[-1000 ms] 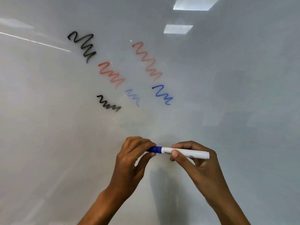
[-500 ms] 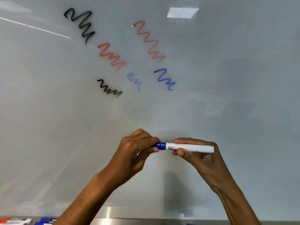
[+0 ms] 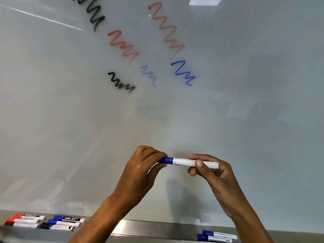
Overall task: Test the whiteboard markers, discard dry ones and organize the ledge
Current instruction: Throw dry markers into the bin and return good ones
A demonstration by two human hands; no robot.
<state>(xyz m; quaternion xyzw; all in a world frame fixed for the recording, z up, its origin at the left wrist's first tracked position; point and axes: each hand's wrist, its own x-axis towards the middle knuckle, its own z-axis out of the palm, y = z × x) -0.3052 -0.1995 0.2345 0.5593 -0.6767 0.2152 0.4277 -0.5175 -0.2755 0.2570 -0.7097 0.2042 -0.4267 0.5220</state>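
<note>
Office or classroom, large whiteboard (image 3: 228, 111), metal marker ledge (image 3: 157, 228), reflected ceiling light panels (image 3: 205, 0)

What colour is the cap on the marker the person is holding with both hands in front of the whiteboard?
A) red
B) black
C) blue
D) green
C: the marker has a white barrel and a blue cap; the left hand grips the cap end while the right hand holds the barrel.
</note>
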